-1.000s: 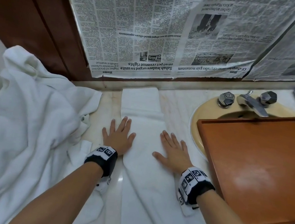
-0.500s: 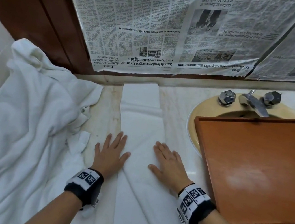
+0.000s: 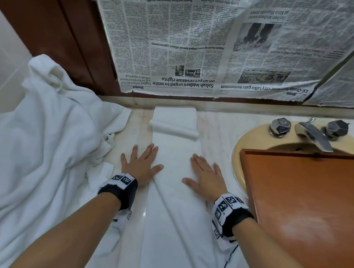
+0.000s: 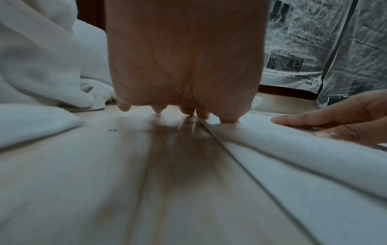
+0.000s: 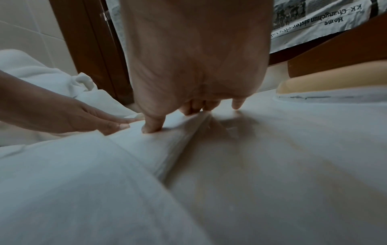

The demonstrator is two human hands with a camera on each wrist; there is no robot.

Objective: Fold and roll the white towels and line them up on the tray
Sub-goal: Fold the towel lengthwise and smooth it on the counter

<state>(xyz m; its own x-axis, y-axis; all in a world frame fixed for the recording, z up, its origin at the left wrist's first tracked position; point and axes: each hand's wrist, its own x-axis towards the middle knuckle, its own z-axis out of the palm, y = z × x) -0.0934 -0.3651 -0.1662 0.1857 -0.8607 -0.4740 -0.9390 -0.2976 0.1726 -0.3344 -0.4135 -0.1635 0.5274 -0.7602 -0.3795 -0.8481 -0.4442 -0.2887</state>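
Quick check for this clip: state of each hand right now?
Left hand: open, fingers flat, pressing the left edge of the folded white towel on the counter.
Right hand: open, fingers flat, pressing the towel's right edge.

White towel (image 3: 175,156), reddish-brown tray (image 3: 310,211), beige sink (image 3: 241,147).

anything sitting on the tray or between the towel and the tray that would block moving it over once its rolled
Nothing visible does. The wooden tray lies bare over the sink, just right of the folded towel, which both the left hand and right hand press flat. Only bare countertop lies between.
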